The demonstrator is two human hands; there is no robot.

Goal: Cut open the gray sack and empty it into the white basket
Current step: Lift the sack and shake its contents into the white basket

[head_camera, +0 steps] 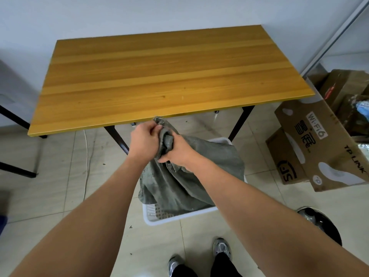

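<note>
The gray sack hangs limp and crumpled in front of me, draped down over the white basket on the floor. My left hand grips the bunched top of the sack near the table's front edge. My right hand clutches the same bunched cloth just below and to the right, touching the left hand. Most of the basket's inside is hidden by the sack; only its near rim and a patch of its perforated wall show.
A wooden table on dark legs stands just beyond the basket. Cardboard boxes are stacked at the right. A dark round bin sits at the lower right. My shoes stand on the tiled floor below the basket.
</note>
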